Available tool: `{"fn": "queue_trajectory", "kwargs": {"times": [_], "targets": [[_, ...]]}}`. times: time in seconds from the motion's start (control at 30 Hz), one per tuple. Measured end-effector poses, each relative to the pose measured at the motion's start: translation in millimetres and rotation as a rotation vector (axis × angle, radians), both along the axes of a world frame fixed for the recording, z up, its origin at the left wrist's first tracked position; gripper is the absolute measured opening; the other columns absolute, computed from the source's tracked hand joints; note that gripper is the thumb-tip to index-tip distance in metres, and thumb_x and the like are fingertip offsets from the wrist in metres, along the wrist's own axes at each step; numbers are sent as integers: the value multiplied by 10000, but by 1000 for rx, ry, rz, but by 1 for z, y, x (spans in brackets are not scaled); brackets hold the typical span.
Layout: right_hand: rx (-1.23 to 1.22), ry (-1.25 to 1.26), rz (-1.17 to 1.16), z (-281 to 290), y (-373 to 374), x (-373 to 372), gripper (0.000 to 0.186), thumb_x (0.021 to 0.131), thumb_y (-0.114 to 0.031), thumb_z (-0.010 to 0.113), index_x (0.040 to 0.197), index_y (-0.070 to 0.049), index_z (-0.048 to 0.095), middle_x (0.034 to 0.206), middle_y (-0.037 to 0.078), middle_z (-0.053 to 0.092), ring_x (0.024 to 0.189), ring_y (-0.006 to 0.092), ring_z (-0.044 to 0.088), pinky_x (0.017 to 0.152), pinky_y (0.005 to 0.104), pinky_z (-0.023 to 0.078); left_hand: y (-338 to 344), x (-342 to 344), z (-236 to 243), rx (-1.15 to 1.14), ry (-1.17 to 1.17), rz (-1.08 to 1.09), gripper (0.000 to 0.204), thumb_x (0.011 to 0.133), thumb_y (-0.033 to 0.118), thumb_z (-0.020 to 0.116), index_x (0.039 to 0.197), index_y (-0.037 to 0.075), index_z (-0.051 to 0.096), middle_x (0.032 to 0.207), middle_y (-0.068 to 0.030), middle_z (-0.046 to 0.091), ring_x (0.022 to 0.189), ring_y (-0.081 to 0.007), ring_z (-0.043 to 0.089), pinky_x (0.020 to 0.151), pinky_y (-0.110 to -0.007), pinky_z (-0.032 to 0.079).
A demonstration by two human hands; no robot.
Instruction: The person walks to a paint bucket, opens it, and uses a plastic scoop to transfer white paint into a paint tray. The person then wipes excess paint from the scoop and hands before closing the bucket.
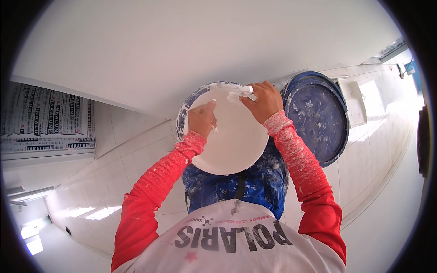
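A round bucket (183,114) stands in front of me against the white wall. Smooth white paste (232,145) fills it, and its blue rim is smeared with the same white. My left hand (202,117) hangs over the left part of the bucket, fingers curled closed. White paste clings to its fingertips, and what they hold, if anything, is hidden. At the far right rim, my right hand (267,101) pinches a white lump (241,94) coated in paste; its kind does not show.
A dark blue drum lid (316,120), spattered with white, lies right of the bucket. Beyond it is a pale shallow tray (353,102). Printed protective film (48,116) covers a panel at the left. Light tiles (136,150) make up the floor.
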State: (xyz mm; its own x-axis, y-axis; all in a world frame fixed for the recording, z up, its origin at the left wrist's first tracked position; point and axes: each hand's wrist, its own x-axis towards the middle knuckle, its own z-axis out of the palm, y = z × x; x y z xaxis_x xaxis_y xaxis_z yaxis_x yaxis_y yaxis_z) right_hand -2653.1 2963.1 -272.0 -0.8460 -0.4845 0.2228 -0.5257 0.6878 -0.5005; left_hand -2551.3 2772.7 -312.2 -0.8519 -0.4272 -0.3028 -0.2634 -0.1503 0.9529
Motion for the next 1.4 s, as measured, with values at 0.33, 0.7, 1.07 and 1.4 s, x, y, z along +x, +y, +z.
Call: {"fn": "queue_trajectory", "kwargs": {"times": [0.33,0.7,1.07,1.4], "targets": [[-44,12,-17,-7,2,3,235,829,-261,763,995,-95,762,901,41,726,929,256,620,848,426,507,-2,-6,0,-377,380,-274,441,956,178,516,543,38,451,491,-74,514,451,-156,515,484,-316,415],[1,-43,-54,-17,-2,12,230,819,-263,761,982,-101,767,931,36,734,932,254,626,852,415,504,-8,-39,-66,63,79,125,518,966,285,513,510,49,450,462,-84,469,412,-215,502,465,-346,433],[-120,12,-70,1,9,22,223,826,-252,763,978,-88,765,944,53,731,947,264,629,856,419,514,10,-24,-33,-31,-2,51,487,996,297,445,557,89,411,433,-90,413,347,-222,434,476,-380,482],[-215,-25,-134,2,22,28,216,813,-245,762,960,-88,745,912,61,715,913,293,624,795,424,517,-5,-41,50,-177,430,-144,465,976,277,361,567,58,394,451,-98,424,381,-215,439,477,-363,448]]}}
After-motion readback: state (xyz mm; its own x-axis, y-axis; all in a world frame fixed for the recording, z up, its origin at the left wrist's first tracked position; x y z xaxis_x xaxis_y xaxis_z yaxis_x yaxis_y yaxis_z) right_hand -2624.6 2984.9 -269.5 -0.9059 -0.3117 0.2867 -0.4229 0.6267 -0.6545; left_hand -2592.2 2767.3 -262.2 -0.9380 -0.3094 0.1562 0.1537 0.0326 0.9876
